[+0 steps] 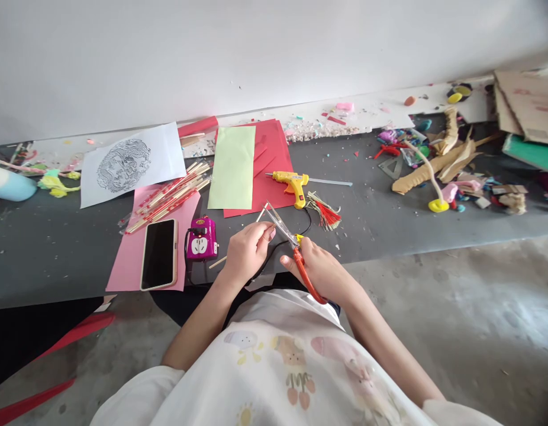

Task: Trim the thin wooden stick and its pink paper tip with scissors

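Orange-handled scissors (pixel 296 254), one pair, gripped in right hand (pixel 321 272), blades open around one thin wooden stick (pixel 238 242) pinched by left hand (pixel 247 251) over bench (pixel 56 248); one glue gun (pixel 292 183), one phone (pixel 159 254) nearby.

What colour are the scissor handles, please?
Orange-red, on the scissors in the right hand; head view.

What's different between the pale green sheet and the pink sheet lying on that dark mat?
The pale green sheet is bare on top, while the pink sheet carries a phone and a bundle of sticks. The green one lies across red paper; the pink one lies directly on the dark mat. The green one sits farther from the person, the pink one nearer. Both are flat, plain-coloured paper.
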Demonstrator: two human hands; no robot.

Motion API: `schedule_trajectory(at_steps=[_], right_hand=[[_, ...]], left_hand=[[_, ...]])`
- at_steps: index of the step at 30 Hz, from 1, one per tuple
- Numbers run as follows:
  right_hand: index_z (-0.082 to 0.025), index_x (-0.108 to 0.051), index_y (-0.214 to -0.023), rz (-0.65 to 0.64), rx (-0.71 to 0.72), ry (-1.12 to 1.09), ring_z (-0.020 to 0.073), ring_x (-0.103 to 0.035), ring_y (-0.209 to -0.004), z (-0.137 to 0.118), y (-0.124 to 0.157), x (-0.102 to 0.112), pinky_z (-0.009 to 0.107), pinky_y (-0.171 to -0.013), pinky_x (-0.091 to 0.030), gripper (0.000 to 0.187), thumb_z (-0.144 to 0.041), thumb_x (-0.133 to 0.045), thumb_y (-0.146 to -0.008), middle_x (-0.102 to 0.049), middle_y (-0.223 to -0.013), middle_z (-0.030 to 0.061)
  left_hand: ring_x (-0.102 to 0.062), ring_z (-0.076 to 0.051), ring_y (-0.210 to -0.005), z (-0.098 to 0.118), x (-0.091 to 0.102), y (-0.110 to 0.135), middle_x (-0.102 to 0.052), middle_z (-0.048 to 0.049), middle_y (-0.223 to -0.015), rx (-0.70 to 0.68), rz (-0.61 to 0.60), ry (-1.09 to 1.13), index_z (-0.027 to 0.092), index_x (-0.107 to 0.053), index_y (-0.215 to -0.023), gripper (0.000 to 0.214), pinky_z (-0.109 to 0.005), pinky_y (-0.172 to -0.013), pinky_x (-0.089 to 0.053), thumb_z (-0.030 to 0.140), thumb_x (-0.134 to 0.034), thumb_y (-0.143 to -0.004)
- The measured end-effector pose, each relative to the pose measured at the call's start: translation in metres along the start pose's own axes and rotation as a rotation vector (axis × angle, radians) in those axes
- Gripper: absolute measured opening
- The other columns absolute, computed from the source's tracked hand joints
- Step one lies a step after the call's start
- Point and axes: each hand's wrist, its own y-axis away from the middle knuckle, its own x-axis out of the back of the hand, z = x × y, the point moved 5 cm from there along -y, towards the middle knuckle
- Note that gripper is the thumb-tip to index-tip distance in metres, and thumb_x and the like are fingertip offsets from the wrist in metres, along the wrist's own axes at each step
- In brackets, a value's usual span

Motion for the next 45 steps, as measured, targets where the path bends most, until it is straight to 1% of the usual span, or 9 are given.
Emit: schedule_trajectory(at_steps=[7, 14, 17, 20, 24, 29, 38, 42, 45], right_hand=[[-0.022, -0.035, -0.083, 0.008, 0.021, 0.018, 0.0248, -0.061, -0.082, -0.002, 0.0008, 0.002, 0.029, -0.063, -0.039, 0.037, -0.057, -0.034, -0.093, -0.06, -0.087, 0.0096], [-0.022, -0.037, -0.083, 0.03, 0.017, 0.029, 0.0232, -0.061, -0.079, -0.0036, 0.0028, 0.0046, 0.028, -0.061, -0.037, 0.038, -0.059, -0.036, -0.091, -0.061, -0.088, 0.0094], [-0.023, -0.037, -0.08, 0.036, -0.033, 0.006, 0.0207, -0.059, -0.072, -0.0032, 0.0021, 0.0062, 0.026, -0.059, -0.035, 0.038, -0.06, -0.038, -0.09, -0.061, -0.081, 0.0056], [-0.024, -0.037, -0.076, 0.08, -0.074, -0.005, 0.0185, -0.056, -0.064, -0.0025, 0.001, 0.0074, 0.025, -0.057, -0.033, 0.041, -0.062, -0.037, -0.089, -0.061, -0.075, 0.0031], [-0.024, -0.034, -0.071, 0.13, -0.102, -0.005, 0.0167, -0.052, -0.057, -0.0015, 0.0002, 0.0079, 0.025, -0.054, -0.029, 0.045, -0.065, -0.035, -0.088, -0.06, -0.069, 0.0019], [-0.024, -0.034, -0.069, 0.134, -0.123, 0.008, 0.017, -0.052, -0.056, -0.0001, -0.0004, 0.0082, 0.025, -0.053, -0.028, 0.045, -0.064, -0.036, -0.087, -0.059, -0.065, 0.0018], [-0.023, -0.035, -0.068, 0.138, -0.141, -0.008, 0.0164, -0.052, -0.056, 0.0016, -0.0008, 0.006, 0.024, -0.052, -0.028, 0.044, -0.063, -0.039, -0.087, -0.058, -0.064, 0.0009], [-0.023, -0.038, -0.073, 0.152, -0.134, 0.011, 0.0174, -0.053, -0.058, 0.0002, -0.001, 0.0065, 0.025, -0.053, -0.028, 0.042, -0.062, -0.039, -0.087, -0.059, -0.07, 0.0022], [-0.022, -0.041, -0.079, 0.171, -0.101, 0.02, 0.0182, -0.055, -0.061, -0.0006, -0.0005, 0.0067, 0.026, -0.054, -0.029, 0.039, -0.061, -0.041, -0.087, -0.06, -0.075, 0.0038]], left_hand=[[-0.063, -0.009, -0.066, -0.0031, 0.0009, -0.002, -0.067, 0.0009, -0.072, 0.045, -0.08, 0.123, 0.02, -0.064, -0.092, 0.017, -0.019, -0.065, -0.047, 0.026, -0.048, -0.093], [-0.063, -0.01, -0.064, -0.0027, 0.0032, -0.0048, -0.067, 0.0002, -0.069, 0.033, -0.106, 0.154, 0.019, -0.064, -0.091, 0.023, -0.02, -0.064, -0.048, 0.029, -0.044, -0.095], [-0.063, -0.01, -0.064, -0.0022, 0.0043, -0.0055, -0.067, 0.0005, -0.071, 0.025, -0.098, 0.139, 0.019, -0.064, -0.092, 0.021, -0.019, -0.063, -0.048, 0.028, -0.044, -0.095], [-0.062, -0.009, -0.064, -0.0012, 0.0052, -0.006, -0.067, 0.0011, -0.071, 0.024, -0.083, 0.111, 0.019, -0.063, -0.091, 0.019, -0.019, -0.063, -0.047, 0.026, -0.045, -0.094], [-0.062, -0.009, -0.065, 0.0006, 0.0058, -0.006, -0.066, 0.001, -0.07, 0.011, -0.062, 0.092, 0.019, -0.062, -0.09, 0.018, -0.018, -0.065, -0.046, 0.024, -0.046, -0.094], [-0.063, -0.01, -0.067, 0.0012, 0.0047, -0.0042, -0.067, 0.0006, -0.071, -0.005, -0.055, 0.064, 0.019, -0.062, -0.091, 0.017, -0.019, -0.066, -0.046, 0.022, -0.046, -0.093], [-0.064, -0.01, -0.069, 0.0029, 0.0044, -0.0034, -0.067, 0.0002, -0.071, -0.031, -0.047, 0.046, 0.018, -0.062, -0.09, 0.016, -0.018, -0.067, -0.047, 0.021, -0.046, -0.093], [-0.063, -0.009, -0.067, 0.0031, 0.0059, -0.0043, -0.066, 0.0013, -0.07, -0.04, -0.039, 0.038, 0.018, -0.061, -0.089, 0.015, -0.018, -0.065, -0.046, 0.019, -0.047, -0.093], [-0.062, -0.008, -0.065, 0.0053, 0.0085, -0.0039, -0.066, 0.0016, -0.07, -0.079, 0.004, 0.042, 0.018, -0.06, -0.089, 0.013, -0.017, -0.064, -0.045, 0.017, -0.048, -0.092]])
